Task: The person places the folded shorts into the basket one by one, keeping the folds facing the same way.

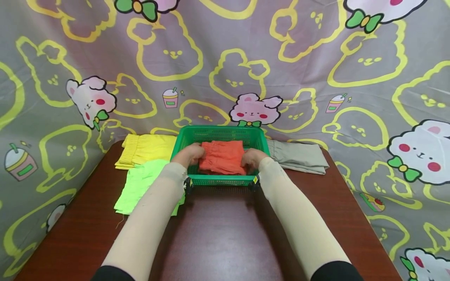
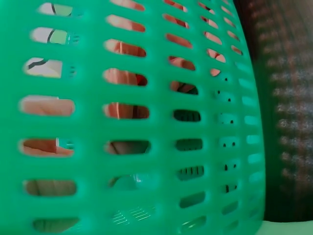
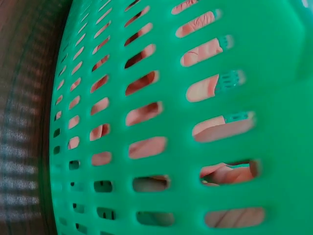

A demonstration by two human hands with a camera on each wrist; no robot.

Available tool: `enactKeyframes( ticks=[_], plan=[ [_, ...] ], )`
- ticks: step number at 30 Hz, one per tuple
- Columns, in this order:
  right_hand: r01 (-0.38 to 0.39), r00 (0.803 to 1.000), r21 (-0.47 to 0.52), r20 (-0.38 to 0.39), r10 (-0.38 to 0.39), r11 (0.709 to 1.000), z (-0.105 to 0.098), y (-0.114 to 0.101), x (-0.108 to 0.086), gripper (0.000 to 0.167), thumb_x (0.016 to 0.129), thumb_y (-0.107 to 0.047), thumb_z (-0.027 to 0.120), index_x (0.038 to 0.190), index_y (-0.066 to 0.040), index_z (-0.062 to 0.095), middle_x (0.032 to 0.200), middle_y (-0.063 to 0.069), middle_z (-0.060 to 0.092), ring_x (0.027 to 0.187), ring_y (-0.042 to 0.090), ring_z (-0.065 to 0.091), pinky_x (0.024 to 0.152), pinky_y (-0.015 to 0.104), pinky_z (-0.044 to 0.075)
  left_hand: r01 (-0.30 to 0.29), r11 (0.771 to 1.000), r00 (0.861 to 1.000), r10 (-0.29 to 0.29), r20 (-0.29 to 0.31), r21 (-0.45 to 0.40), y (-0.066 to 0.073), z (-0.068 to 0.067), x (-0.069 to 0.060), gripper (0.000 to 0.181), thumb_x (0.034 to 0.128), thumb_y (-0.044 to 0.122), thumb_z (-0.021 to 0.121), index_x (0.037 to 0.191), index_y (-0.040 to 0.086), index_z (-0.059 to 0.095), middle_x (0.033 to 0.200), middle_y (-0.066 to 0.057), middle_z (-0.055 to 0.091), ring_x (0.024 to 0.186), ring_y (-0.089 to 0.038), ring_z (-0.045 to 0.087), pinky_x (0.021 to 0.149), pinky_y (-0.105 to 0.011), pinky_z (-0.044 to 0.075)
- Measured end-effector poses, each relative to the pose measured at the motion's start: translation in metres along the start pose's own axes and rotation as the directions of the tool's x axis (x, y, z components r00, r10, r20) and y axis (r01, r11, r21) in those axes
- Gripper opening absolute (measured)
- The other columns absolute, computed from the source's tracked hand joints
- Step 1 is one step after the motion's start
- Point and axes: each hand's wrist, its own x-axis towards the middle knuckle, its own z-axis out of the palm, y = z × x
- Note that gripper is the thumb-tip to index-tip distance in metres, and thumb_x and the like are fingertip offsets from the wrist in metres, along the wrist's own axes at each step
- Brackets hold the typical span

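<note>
A folded orange garment with a gathered edge [image 1: 223,156] is in the green plastic basket [image 1: 221,178] in the head view. My left hand [image 1: 191,154] grips its left side with curled fingers, and my right hand [image 1: 253,158] grips its right side. Both hands reach in over the basket's front corners. Through the slots of the basket wall [image 2: 161,127] the left wrist view shows bits of skin and orange-red cloth. In the right wrist view, skin appears behind the slotted wall [image 3: 176,107]; the fingertips are mostly hidden.
Left of the basket lie a folded yellow garment [image 1: 147,146] and, nearer, a neon green one [image 1: 140,181], partly behind my left forearm. A folded grey garment [image 1: 299,156] lies to the right. All are on a dark reddish-brown table [image 1: 221,234] against a patterned curtain [image 1: 218,47].
</note>
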Motion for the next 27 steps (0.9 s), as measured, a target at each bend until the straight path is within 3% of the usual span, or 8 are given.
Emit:
enactKeyframes(
  ticks=[2, 5, 9, 12, 15, 18, 22, 27],
  plan=[
    [0.012, 1.0, 0.045, -0.018, -0.011, 0.999, 0.0, 0.0, 0.0, 0.05, 0.091, 0.01, 0.054, 0.141, 0.003, 0.051, 0.132, 0.017, 0.053, 0.089, 0.026, 0.057, 0.064, 0.034, 0.053, -0.013, 0.999, 1.0, 0.013, 0.0, -0.037, 0.0, 0.001, 0.0, 0.089, 0.0839, -0.014, 0.039, 0.164, 0.005, 0.007, 0.167, -0.016, 0.019, 0.104, -0.028, 0.042, 0.06, -0.029, 0.035],
    [0.021, 1.0, 0.083, -0.018, -0.019, 0.996, 0.0, 0.0, 0.001, 0.052, 0.088, 0.014, 0.052, 0.139, 0.003, 0.051, 0.13, 0.015, 0.051, 0.087, 0.025, 0.053, 0.061, 0.034, 0.05, -0.028, 0.998, 1.0, 0.027, -0.01, -0.055, 0.0, 0.001, 0.0, 0.087, 0.0847, -0.014, 0.039, 0.164, 0.003, 0.007, 0.163, -0.018, 0.024, 0.108, -0.029, 0.043, 0.064, -0.031, 0.038],
    [0.013, 1.0, -0.055, -0.008, -0.014, 0.998, 0.0, 0.002, 0.001, 0.04, 0.09, 0.009, 0.054, 0.13, 0.004, 0.055, 0.125, 0.014, 0.053, 0.077, 0.022, 0.054, 0.058, 0.032, 0.048, -0.036, 0.999, 0.999, 0.036, -0.035, 0.001, -0.001, 0.003, -0.006, 0.083, 0.0858, -0.013, 0.043, 0.161, -0.004, 0.008, 0.16, -0.022, 0.026, 0.097, -0.027, 0.044, 0.068, -0.033, 0.043],
    [0.012, 1.0, -0.194, -0.006, -0.013, 0.981, 0.0, 0.002, 0.0, 0.027, 0.093, 0.0, 0.058, 0.12, 0.002, 0.061, 0.116, 0.013, 0.059, 0.069, 0.02, 0.058, 0.059, 0.031, 0.049, -0.036, 0.997, 0.997, 0.041, -0.068, 0.065, -0.002, 0.003, -0.011, 0.079, 0.0853, -0.014, 0.047, 0.158, -0.01, 0.016, 0.157, -0.025, 0.03, 0.095, -0.028, 0.047, 0.072, -0.034, 0.047],
    [0.009, 1.0, -0.297, -0.007, -0.011, 0.955, 0.0, 0.001, -0.002, 0.014, 0.095, -0.008, 0.059, 0.102, -0.001, 0.069, 0.091, 0.01, 0.064, 0.063, 0.018, 0.055, 0.058, 0.03, 0.046, -0.017, 0.993, 0.996, 0.027, -0.086, 0.115, -0.004, 0.003, -0.01, 0.06, 0.0854, -0.014, 0.049, 0.144, -0.016, 0.037, 0.146, -0.025, 0.042, 0.094, -0.029, 0.055, 0.074, -0.036, 0.054],
    [0.009, 1.0, -0.377, -0.008, -0.013, 0.926, 0.001, -0.001, -0.004, 0.018, 0.096, -0.011, 0.058, 0.082, -0.005, 0.069, 0.069, 0.005, 0.06, 0.058, 0.017, 0.051, 0.055, 0.031, 0.043, 0.01, 0.984, 0.995, 0.009, -0.104, 0.179, -0.005, 0.001, -0.009, 0.038, 0.0855, -0.012, 0.054, 0.123, -0.016, 0.051, 0.126, -0.023, 0.052, 0.081, -0.027, 0.062, 0.071, -0.037, 0.057],
    [0.012, 0.999, -0.398, -0.027, -0.025, 0.917, 0.004, -0.004, -0.006, 0.025, 0.092, -0.006, 0.057, 0.068, -0.009, 0.06, 0.06, 0.003, 0.052, 0.053, 0.016, 0.045, 0.051, 0.031, 0.039, 0.043, 0.963, 0.992, -0.009, -0.13, 0.265, -0.005, -0.001, -0.008, 0.034, 0.088, -0.007, 0.059, 0.121, -0.014, 0.053, 0.106, -0.019, 0.054, 0.066, -0.023, 0.06, 0.063, -0.033, 0.054],
    [0.039, 0.997, -0.352, -0.043, -0.058, 0.935, 0.008, -0.006, -0.003, 0.019, 0.089, 0.002, 0.057, 0.072, -0.007, 0.056, 0.061, 0.004, 0.05, 0.05, 0.016, 0.043, 0.048, 0.031, 0.037, 0.075, 0.959, 0.989, -0.035, -0.146, 0.275, -0.005, -0.001, -0.004, 0.036, 0.0879, -0.007, 0.058, 0.123, -0.014, 0.054, 0.101, -0.021, 0.058, 0.067, -0.027, 0.065, 0.066, -0.039, 0.059]
  ],
)
